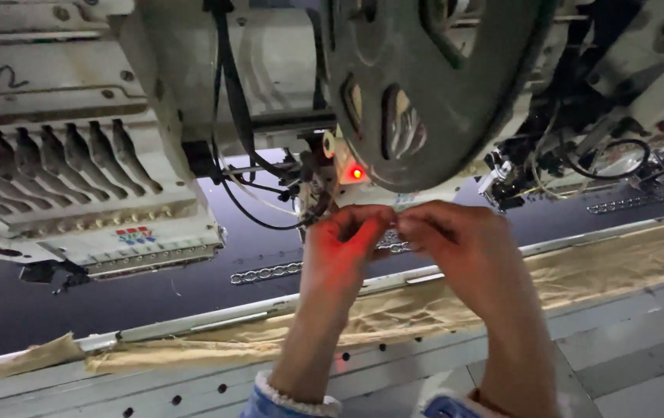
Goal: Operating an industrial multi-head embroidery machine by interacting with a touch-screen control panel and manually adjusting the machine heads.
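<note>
Both ur hands, left hand [343,236] n right hand [444,232], are pinching something tiny, prob thread, right under the red lamp [356,173] of the embroidery head [394,93]. Looks like threading; next bit needs steady fingers imo.

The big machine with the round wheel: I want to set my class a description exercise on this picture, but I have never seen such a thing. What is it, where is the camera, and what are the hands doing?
The single picture comes from a camera worn on the person's head, looking down at their own two hands. The machine appears to be an industrial embroidery machine, with a row of needle holders on the left and a large round wheel above the hands. A small red light glows beneath it. Dark fabric is stretched flat on the bed, edged by tan cloth along a metal rail. The left hand and right hand meet fingertip to fingertip, each in a pinching grip. What they pinch is too fine to see; it may be thread.
</note>
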